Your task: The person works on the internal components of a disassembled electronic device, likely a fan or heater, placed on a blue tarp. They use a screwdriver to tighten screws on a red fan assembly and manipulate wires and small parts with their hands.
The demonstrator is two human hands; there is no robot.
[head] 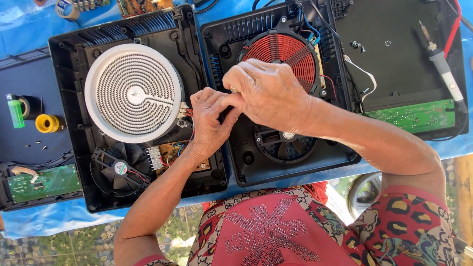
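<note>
Red-patterned sleeves nearest; beyond them the left hand (209,118) and right hand (266,91) pinch together on a small part, hidden, between two opened black cooker housings (246,162). Slipping fingers could snag thin red wires (189,112) beside the white spiral heating element (133,92).

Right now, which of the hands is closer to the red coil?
The right hand: it lies over the red coil's lower edge. The left hand is beside it, lower and to the left, off the coil.
</note>
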